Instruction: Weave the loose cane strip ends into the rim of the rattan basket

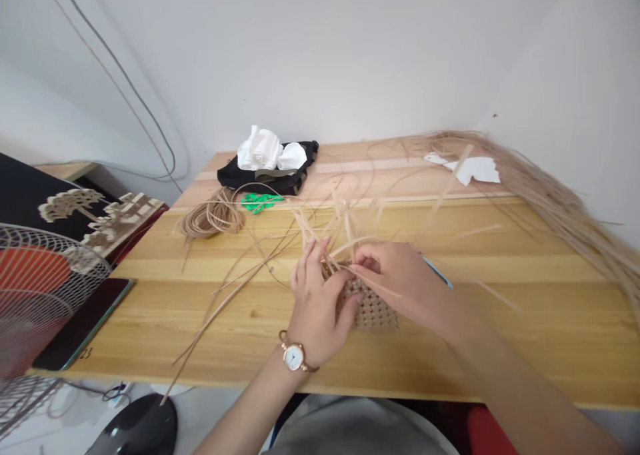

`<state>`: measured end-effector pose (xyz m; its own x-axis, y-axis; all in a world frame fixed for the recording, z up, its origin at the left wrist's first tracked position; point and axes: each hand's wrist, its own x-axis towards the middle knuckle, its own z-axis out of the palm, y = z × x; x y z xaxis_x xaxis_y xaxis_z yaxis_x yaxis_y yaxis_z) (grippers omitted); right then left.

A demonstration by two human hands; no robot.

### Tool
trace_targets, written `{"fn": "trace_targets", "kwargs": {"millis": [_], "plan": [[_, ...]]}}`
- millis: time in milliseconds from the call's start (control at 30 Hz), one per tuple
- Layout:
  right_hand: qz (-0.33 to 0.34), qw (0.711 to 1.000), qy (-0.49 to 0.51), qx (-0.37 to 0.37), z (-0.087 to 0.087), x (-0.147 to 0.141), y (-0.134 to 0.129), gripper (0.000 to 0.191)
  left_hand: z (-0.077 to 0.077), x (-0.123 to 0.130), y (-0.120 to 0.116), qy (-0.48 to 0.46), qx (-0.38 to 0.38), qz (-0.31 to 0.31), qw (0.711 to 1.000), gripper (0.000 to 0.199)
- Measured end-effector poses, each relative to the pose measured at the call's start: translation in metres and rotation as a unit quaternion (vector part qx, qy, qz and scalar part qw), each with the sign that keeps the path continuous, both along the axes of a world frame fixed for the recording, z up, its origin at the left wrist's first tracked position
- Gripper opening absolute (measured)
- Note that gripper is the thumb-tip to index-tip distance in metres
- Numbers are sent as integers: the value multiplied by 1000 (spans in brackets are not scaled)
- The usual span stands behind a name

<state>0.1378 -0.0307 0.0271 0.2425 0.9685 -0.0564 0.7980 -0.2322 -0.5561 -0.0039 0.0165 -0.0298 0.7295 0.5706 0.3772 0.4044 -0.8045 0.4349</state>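
Observation:
A small woven piece (377, 312) of tan strips lies on the wooden table, with loose strip ends fanning out from its far side. My left hand (320, 295), a watch on its wrist, rests over the left part of the weave, fingers spread and touching it. Pinched between the thumb and index finger of my right hand (390, 265) is a thin flat strip (377, 285) at the weave's upper edge. The ends of the far strips are blurred, and my fingers hide part of the weave.
A coiled bundle (213, 215), green pieces (261, 202) and a black bag (270, 172) lie beyond my left hand. Long strips (545, 195) cover the right side. A phone (83, 325) sits at the left edge by a fan (35, 288). A blue tool (439, 273) lies behind my right hand.

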Motion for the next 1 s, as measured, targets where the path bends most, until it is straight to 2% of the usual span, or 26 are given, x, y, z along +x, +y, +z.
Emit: {"fn": "trace_targets", "kwargs": {"millis": [167,400,633,733,1000], "plan": [[9,1000,4,23,-5,3,-1,13,3,4,3,13,-34,0,999,19],[22,999,41,1,1,7,-7,17,3,-1,6,2,-17,7,1000,26],[53,997,45,-20,-5,12,-3,4,-1,-4,3,-13,8,-1,1000,20],[44,998,37,-40,-6,12,2,6,-1,-4,2,-15,6,-2,1000,20],[25,992,48,-112,6,10,7,12,0,-4,-2,-17,-11,-5,1000,18]]}}
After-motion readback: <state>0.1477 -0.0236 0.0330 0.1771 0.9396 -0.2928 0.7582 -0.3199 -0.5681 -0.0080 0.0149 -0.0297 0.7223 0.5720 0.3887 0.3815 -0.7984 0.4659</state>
